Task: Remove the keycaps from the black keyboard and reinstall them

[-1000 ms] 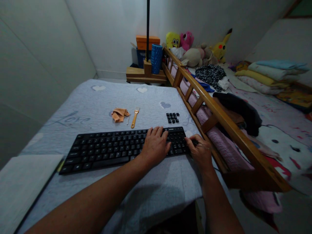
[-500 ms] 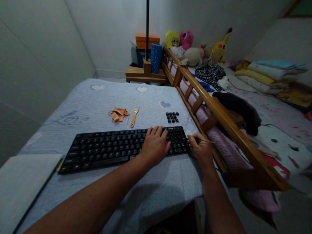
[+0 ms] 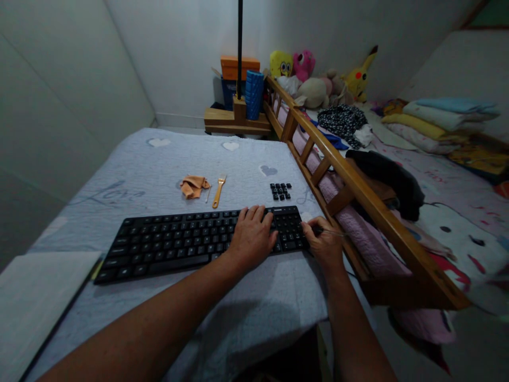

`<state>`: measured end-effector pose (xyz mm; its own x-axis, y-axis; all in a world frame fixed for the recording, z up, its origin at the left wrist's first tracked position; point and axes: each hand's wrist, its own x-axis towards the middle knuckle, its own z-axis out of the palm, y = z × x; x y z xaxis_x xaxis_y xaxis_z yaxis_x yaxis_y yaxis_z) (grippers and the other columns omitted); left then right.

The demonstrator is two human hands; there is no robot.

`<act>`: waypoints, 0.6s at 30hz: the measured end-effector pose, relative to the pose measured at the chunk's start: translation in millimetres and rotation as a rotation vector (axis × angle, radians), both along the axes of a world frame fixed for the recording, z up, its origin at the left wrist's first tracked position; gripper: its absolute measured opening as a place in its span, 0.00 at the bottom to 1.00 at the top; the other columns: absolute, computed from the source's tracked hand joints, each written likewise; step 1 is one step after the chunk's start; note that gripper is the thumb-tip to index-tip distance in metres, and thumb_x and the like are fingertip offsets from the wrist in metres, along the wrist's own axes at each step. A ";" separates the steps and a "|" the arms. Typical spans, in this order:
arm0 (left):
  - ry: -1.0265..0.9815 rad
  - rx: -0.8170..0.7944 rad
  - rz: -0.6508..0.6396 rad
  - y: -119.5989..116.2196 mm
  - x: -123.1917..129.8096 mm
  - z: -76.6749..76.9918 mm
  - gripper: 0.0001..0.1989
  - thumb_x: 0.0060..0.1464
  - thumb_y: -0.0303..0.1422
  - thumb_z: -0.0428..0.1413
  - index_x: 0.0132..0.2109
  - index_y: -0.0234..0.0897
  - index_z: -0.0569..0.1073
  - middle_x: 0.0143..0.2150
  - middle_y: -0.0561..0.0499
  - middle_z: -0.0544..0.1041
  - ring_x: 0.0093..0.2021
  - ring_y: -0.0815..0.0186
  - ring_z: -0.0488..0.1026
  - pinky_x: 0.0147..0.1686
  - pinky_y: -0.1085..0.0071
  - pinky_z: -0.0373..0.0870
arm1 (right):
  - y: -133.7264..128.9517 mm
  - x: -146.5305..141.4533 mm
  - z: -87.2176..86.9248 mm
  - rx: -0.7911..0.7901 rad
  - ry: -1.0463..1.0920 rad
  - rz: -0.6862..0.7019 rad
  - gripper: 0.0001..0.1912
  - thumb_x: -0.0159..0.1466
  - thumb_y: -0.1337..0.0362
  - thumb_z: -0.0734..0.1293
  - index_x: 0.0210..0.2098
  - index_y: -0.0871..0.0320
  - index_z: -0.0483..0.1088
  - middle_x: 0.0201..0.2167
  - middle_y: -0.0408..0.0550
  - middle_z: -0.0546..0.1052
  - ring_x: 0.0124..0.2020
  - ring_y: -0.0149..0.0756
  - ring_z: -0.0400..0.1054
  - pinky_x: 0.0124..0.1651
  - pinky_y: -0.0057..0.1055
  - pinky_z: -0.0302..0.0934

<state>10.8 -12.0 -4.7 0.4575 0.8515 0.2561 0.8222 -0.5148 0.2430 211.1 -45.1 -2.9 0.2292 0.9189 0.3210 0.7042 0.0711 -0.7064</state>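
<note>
Here is the left hand (image 3: 254,232), palm down over the right part of the black keyboard (image 3: 167,245), just right of the middle of the frame, its fingers lightly fanned and reaching up to the top rows, the thumb out to the side. It is open and gripping nothing, simply lying on the keys. Over to the right hand (image 3: 325,245), at the keyboard's right end: thumb and forefinger come together, closed on a thin tool (image 3: 334,232) whose slim shaft pokes out to the right, towards the wooden rail (image 3: 338,162). The tool's other end is too small and dark to make out. The two hands are apart, with the number keys between them. The keyboard itself stretches across the centre from the lower left, tilted slightly, flat on the pale blue bedspread (image 3: 139,164). Just above its right end sits a tidy cluster of loose black keycaps (image 3: 280,191). Above its middle, a crumpled orange cloth (image 3: 194,187), a thin cotton swab (image 3: 208,194) and a small brush (image 3: 218,192) with a yellow handle lie side by side. Down at the lower left, a white board (image 3: 43,302) comes close to the keyboard's left end.
</note>
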 end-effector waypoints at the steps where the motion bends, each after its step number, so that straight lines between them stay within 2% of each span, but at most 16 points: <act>1: -0.002 0.000 -0.001 0.0 -0.1 -0.2 0.21 0.61 0.40 0.53 0.57 0.34 0.70 0.63 0.39 0.68 0.64 0.50 0.62 0.65 0.50 0.54 | 0.3 0.0 -1.1 -0.012 0.002 -0.006 0.14 0.62 0.55 0.67 0.26 0.56 0.67 0.22 0.41 0.70 0.25 0.33 0.65 0.31 0.28 0.58; 9: -0.005 -0.009 0.002 0.2 -0.2 1.1 0.21 0.61 0.40 0.53 0.57 0.34 0.70 0.63 0.39 0.69 0.64 0.49 0.63 0.64 0.49 0.55 | 3.1 0.2 -5.5 -0.026 -0.028 0.010 0.10 0.62 0.57 0.66 0.29 0.57 0.67 0.24 0.42 0.72 0.26 0.33 0.68 0.32 0.28 0.59; 14: -0.023 0.008 -0.003 0.6 0.2 -0.8 0.21 0.61 0.39 0.54 0.57 0.34 0.71 0.63 0.38 0.69 0.63 0.49 0.63 0.64 0.49 0.55 | 8.3 1.8 -3.3 -0.042 -0.043 0.036 0.12 0.63 0.58 0.64 0.26 0.57 0.67 0.21 0.42 0.72 0.24 0.33 0.66 0.29 0.28 0.56; 18: -0.024 0.016 -0.003 0.9 0.2 -1.3 0.20 0.60 0.39 0.55 0.56 0.34 0.71 0.62 0.38 0.70 0.63 0.48 0.64 0.64 0.48 0.56 | 9.8 1.8 -2.3 -0.004 0.034 -0.007 0.11 0.61 0.59 0.65 0.25 0.57 0.68 0.19 0.41 0.71 0.23 0.32 0.65 0.29 0.28 0.56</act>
<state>11.0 -11.1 -6.0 0.4532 0.8462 0.2803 0.8148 -0.5208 0.2548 212.9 -35.2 -5.3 0.2462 0.9186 0.3093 0.6802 0.0635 -0.7302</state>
